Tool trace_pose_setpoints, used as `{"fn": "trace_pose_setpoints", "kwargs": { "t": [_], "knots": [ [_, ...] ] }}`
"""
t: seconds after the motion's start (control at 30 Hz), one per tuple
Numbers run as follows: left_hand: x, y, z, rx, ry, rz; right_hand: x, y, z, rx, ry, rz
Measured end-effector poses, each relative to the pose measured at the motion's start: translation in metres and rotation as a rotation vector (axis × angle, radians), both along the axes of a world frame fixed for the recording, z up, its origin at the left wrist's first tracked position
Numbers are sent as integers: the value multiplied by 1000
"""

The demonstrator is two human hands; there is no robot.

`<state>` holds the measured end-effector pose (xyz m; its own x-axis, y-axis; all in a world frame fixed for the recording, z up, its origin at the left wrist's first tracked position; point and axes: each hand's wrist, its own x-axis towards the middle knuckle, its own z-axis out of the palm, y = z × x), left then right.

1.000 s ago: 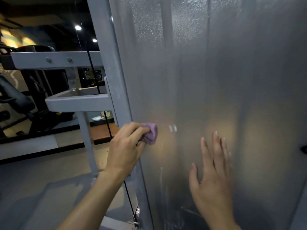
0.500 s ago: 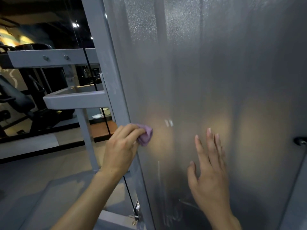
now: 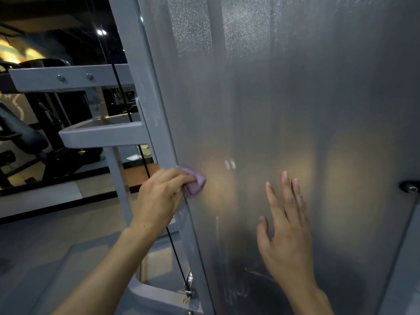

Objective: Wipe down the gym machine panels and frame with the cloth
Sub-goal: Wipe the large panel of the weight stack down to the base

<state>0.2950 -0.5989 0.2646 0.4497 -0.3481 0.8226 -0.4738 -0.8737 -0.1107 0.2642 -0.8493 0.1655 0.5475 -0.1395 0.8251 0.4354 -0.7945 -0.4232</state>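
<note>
The cloth (image 3: 195, 185) was gripped in the curled fingers (image 3: 179, 178) of the left hand (image 3: 159, 198), bunched small and pressed where the frame (image 3: 145, 87) met the left edge of the panel (image 3: 295, 98). The cloth lay at the fingertips, on the panel side of the hand, so the unwiped panel stretched away to the right of it, while the frame's long axis ran steeply upward and leaned left. The left hand was judged the only one placed to wipe. The right hand (image 3: 286, 228) was laid flat on the panel, lower and to the right, fingers straight and slightly spread, holding nothing. The panel was frosted and grainy, with faint smears low down near the right wrist. A black cable (image 3: 175, 251) ran down behind the frame. Farther off, grey crossbars (image 3: 100, 133), dark gym equipment and ceiling lights (image 3: 101, 32) were seen in a dim room.
</note>
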Motion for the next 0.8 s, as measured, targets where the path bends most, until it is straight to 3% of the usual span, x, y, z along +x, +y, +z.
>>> {"fn": "trace_pose_setpoints", "kwargs": {
  "t": [0.07, 0.17, 0.3, 0.4, 0.57, 0.67, 0.8],
  "knots": [
    [1, 1, 0, -3, 41, -23, 0, 0, 0, -1, 3, 0],
    [4, -7, 22, -156, 84, -4, 0, 1, -1, 8, 5, 2],
    [12, -25, 65, -330, -42, -47, 0, 2, 0, 14, 5, 5],
    [12, -35, 54, -285, -54, -78, 1, 0, 0, 10, 11, 11],
    [1, -34, -14, -3, 94, -103, -1, -3, 1, 12, 22, 26],
    [6, -37, 6, -54, 69, -114, -1, -4, 1, 16, 22, 30],
    [17, -46, 63, -294, -102, -92, -2, -5, 0, 16, 15, 35]
  ]
}}
